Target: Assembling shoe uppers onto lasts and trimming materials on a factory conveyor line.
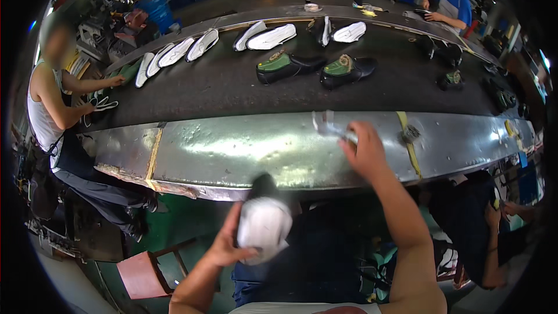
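Below the near edge of the metal ledge, my left hand (224, 244) is closed around a shoe (265, 221). Its white underside faces up and its dark end points away from me. Motion blurs the shoe, so finer detail is lost. Above the ledge, my right hand (367, 150) is closed on a silvery tool (331, 127), too blurred to name exactly. The tool's head extends left of my fingers. Beyond the ledge, two black and green shoes (285, 68) rest upright on the dark belt (203, 90).
White-soled shoes (271, 36) lie along the belt's far side. A small round metal object (410, 134) sits on the ledge (232, 145) beside yellow tape. One person (46, 102) stands at left; another (447, 9) works at far right. A reddish stool (141, 274) is lower left.
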The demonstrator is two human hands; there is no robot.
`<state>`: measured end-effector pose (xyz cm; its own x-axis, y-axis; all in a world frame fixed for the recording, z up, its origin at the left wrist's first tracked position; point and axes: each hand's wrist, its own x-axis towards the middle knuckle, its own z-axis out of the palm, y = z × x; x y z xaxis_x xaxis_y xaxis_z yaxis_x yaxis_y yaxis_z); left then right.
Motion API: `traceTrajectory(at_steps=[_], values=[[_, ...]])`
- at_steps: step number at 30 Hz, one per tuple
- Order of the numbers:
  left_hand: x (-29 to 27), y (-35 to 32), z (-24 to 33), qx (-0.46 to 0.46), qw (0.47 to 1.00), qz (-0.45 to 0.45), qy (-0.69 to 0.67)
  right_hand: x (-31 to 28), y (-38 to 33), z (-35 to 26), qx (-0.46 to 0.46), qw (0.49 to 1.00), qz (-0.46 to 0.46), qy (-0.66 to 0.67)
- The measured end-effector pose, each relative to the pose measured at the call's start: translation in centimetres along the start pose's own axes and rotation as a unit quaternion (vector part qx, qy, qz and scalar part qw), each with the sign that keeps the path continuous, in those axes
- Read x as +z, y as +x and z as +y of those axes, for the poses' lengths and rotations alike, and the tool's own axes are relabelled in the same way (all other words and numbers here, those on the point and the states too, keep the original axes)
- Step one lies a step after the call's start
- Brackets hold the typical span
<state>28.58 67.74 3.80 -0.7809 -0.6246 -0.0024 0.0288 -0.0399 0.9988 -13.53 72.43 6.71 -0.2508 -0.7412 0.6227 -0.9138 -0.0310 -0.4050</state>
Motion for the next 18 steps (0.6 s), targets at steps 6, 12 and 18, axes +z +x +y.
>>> traceTrajectory(at_steps=[6,12,18], values=[[5.8,-6.8,-5.4,-0.247,0.935,-0.215,0.134,-2.9,-22.1,-10.3,0.342,0.873,-0.226,0.266],[13.0,-4.1,-7.3,-0.074,0.850,-0.177,0.491,-1.8,-32.6,-9.4,0.378,0.871,-0.241,0.200],[16.0,-1.5,-7.0,-0.019,0.838,-0.190,0.512,-4.4,-30.5,-7.7,0.370,0.866,-0.239,0.235]])
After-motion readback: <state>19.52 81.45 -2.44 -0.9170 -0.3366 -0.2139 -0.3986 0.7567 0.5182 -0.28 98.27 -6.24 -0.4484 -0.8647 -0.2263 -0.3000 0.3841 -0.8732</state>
